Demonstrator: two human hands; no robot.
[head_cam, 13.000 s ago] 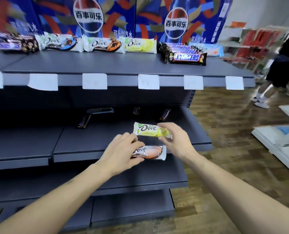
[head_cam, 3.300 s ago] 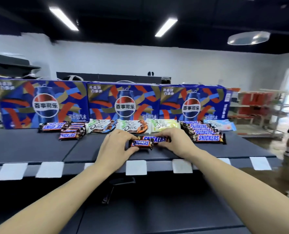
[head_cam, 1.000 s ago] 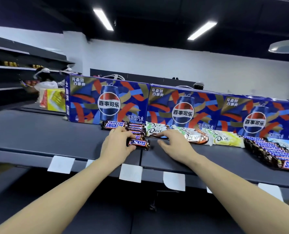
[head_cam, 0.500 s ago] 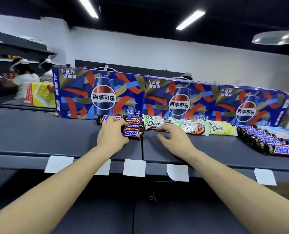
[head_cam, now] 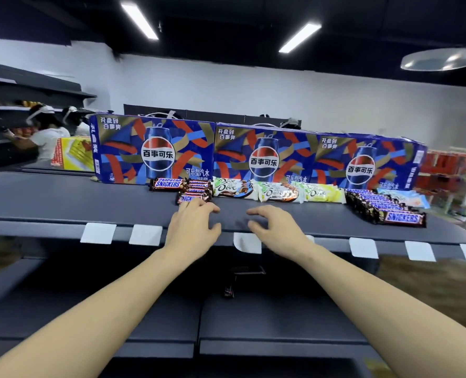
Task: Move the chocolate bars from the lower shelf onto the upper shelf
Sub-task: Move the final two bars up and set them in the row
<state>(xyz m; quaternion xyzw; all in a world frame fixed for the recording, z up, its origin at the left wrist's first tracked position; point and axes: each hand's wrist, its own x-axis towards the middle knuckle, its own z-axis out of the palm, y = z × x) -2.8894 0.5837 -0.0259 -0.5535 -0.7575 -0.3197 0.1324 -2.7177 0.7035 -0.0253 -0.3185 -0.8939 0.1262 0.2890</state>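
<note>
Both hands hover over the front of the upper shelf point(head_cam: 62, 203), holding nothing: the left hand point(head_cam: 192, 227) has loosely curled fingers just beside the nearest Snickers bar point(head_cam: 192, 198), and the right hand point(head_cam: 274, 227) is relaxed and spread. One dark bar point(head_cam: 229, 289) lies on the lower shelf point(head_cam: 280, 317).

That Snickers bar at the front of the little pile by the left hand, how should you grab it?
Pinch the front Snickers bar across its narrow width near the middle, coming from above and the shelf's front edge. It lies flat with its long side facing you, and other bars crowd behind it. The left hand is nearest.
</note>
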